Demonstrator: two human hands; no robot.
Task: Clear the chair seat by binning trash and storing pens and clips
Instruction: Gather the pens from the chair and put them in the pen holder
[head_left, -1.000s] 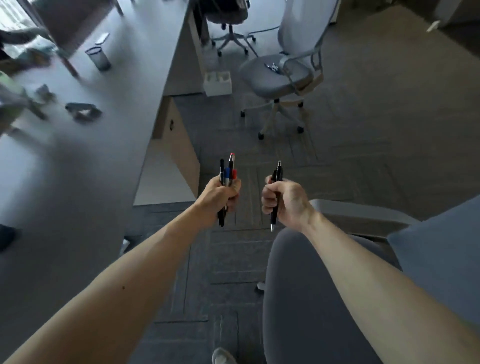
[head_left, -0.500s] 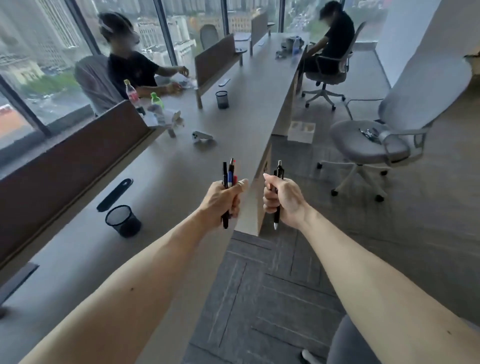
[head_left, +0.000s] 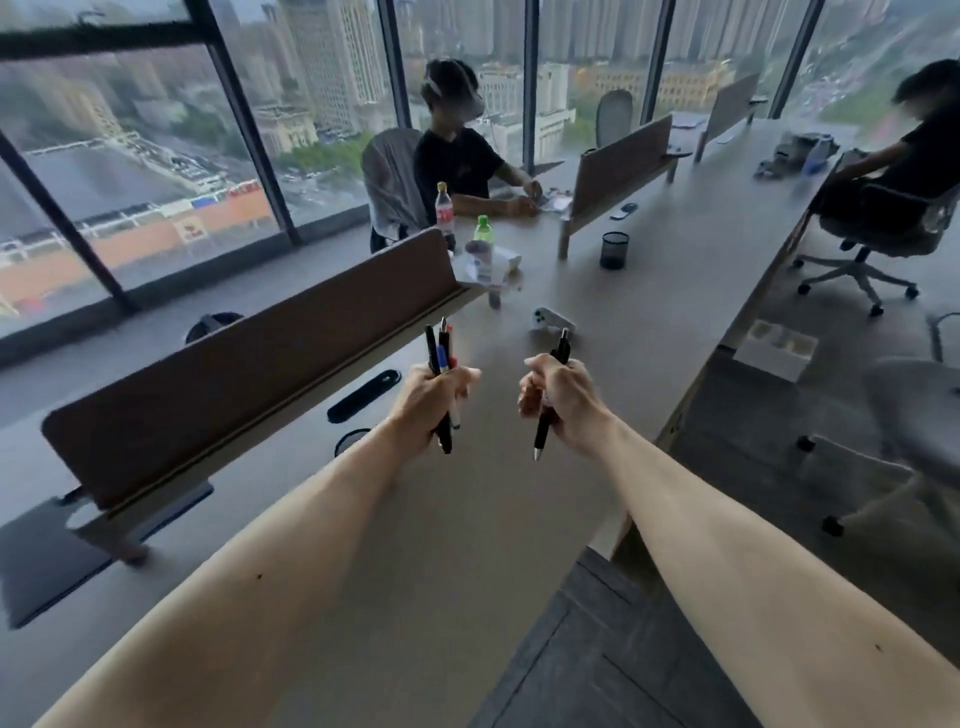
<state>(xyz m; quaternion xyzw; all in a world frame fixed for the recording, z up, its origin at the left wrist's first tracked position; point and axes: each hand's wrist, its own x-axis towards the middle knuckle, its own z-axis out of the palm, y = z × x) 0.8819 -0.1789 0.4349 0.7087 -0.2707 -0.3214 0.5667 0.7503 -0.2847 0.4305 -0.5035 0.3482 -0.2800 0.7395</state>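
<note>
My left hand (head_left: 434, 397) grips a bundle of pens (head_left: 441, 345), black, blue and red, held upright over the long grey desk (head_left: 467, 519). My right hand (head_left: 558, 400) grips a single black pen (head_left: 561, 345), tip pointing down. Both hands hover side by side above the desk. A black mesh pen cup (head_left: 349, 444) stands on the desk just below my left forearm, mostly hidden by it. A second mesh cup (head_left: 614, 250) stands farther back. A grey chair seat (head_left: 909, 400) shows at the right edge.
A brown divider panel (head_left: 249, 374) runs along the desk on the left. A white phone (head_left: 550, 318), bottles (head_left: 445, 213) and papers lie farther back. Two people sit at the desk. A white box (head_left: 776, 343) sits on the floor to the right.
My view has swung up and left from the chair and floor to the desk. Both hands keep their pens and now hang over the desk surface.
</note>
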